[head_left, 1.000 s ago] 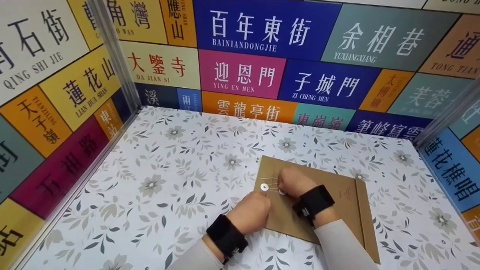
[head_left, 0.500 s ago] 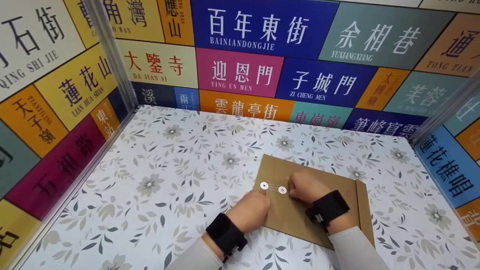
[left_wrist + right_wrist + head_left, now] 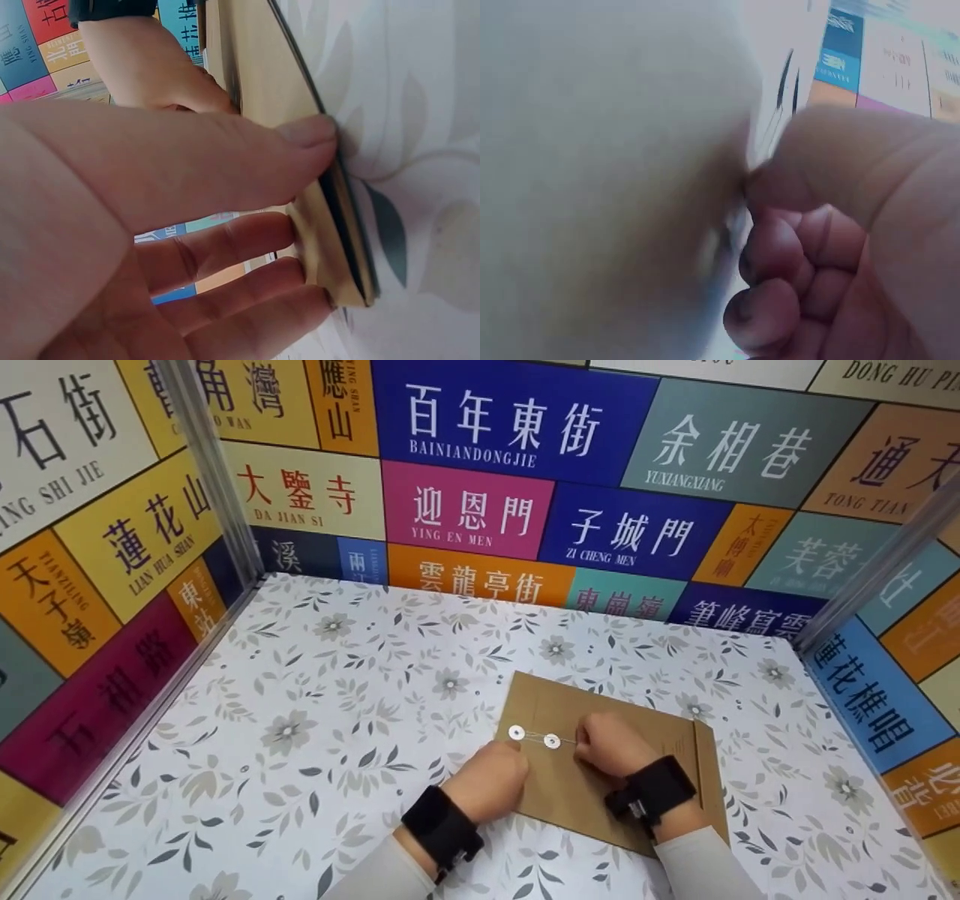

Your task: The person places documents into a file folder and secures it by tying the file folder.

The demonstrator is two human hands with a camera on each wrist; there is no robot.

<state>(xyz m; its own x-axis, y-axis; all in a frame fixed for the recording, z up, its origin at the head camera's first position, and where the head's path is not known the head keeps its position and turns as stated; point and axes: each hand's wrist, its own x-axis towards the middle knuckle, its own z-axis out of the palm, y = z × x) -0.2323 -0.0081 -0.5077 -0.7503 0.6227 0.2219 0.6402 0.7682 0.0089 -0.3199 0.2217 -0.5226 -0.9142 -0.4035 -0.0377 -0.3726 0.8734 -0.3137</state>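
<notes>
A brown kraft envelope (image 3: 566, 791) lies at a slant on the table. Near its left edge sit two white button discs, a left disc (image 3: 517, 733) and a right disc (image 3: 552, 742), with thin string running between them. My left hand (image 3: 491, 781) grips the envelope's left edge; in the left wrist view the thumb (image 3: 307, 135) presses one face and the fingers lie on the other. Just right of the right disc, my right hand (image 3: 611, 744) pinches the string (image 3: 568, 742), its other fingers curled in. The right wrist view is blurred around the fingertips.
A white cloth with grey flowers and leaves (image 3: 292, 731) covers the table. Panels with coloured street-name signs (image 3: 469, 510) enclose the back and sides, joined by clear corner strips (image 3: 225, 487). Black bands (image 3: 442, 829) circle both wrists.
My right hand has moved from over the right disc to its right side, drawing the string's loose loops tighter. My left hand keeps its grip on the edge. The head view has shifted slightly.
</notes>
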